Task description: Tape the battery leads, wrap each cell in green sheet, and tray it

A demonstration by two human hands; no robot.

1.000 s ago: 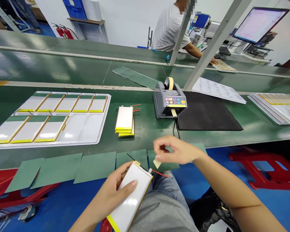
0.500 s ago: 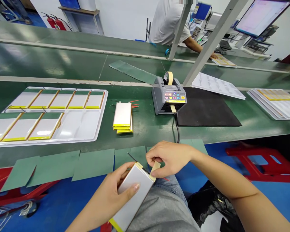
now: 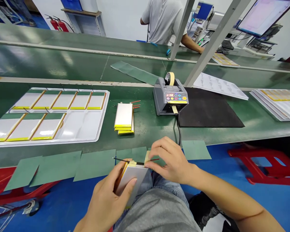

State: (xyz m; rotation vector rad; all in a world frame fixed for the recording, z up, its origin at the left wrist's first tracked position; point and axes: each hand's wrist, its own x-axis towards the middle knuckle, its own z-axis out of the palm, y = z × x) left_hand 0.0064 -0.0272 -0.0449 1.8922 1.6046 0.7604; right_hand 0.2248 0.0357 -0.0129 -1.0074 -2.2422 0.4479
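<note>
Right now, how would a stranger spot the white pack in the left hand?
Find the green bench, then look below its near edge toward the person's grey shirt. The left hand holds the flat white pack there. Unlike the stacked packs on the bench or green-banded packs in the white tray, it is held in the hand.

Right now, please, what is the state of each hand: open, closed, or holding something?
Left hand: closed, holding the flat, white, rectangular battery pack.
Right hand: closed, pinching the short, pale-yellow tape strip at the pack's wired end.
</note>
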